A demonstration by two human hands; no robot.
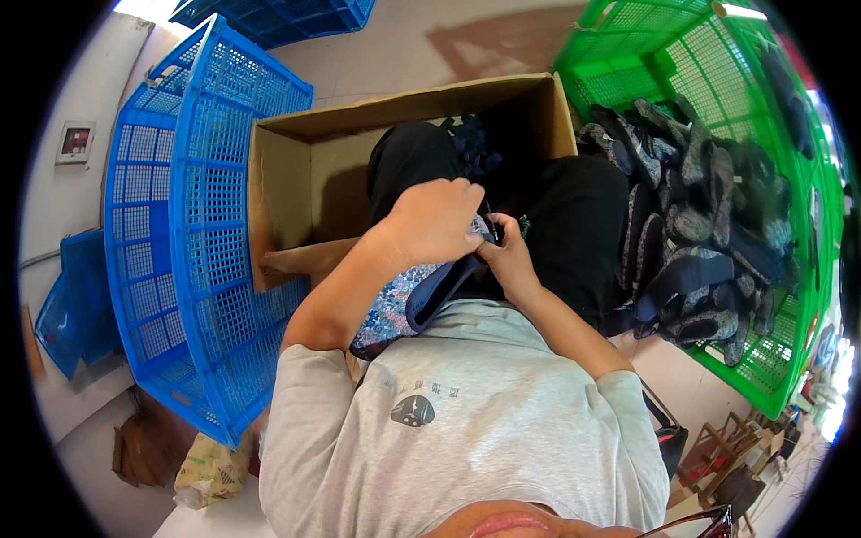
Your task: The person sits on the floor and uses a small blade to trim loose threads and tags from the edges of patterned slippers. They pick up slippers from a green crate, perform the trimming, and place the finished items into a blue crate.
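A cloth shoe [392, 305] with a blue, pink and white floral pattern and a dark navy edge lies slanted across my lap, against my grey shirt. My left hand [437, 218] is closed over its upper end, knuckles up, with the fingertips hidden. Close beside it, my right hand [511, 260] pinches the dark edge at the same end between thumb and fingers. Whether something small is also between the fingers cannot be made out. Dark patterned cloth pieces [473, 143] show beyond my knees, inside an open cardboard box [282, 193].
At the left stand tall blue plastic crates [211, 179]. A green mesh crate [780, 377] at the right holds a heap of dark floral cloth shoes [691, 215]. Behind the box is a pale floor [386, 54]. A yellowish plastic bag [211, 471] lies at the lower left.
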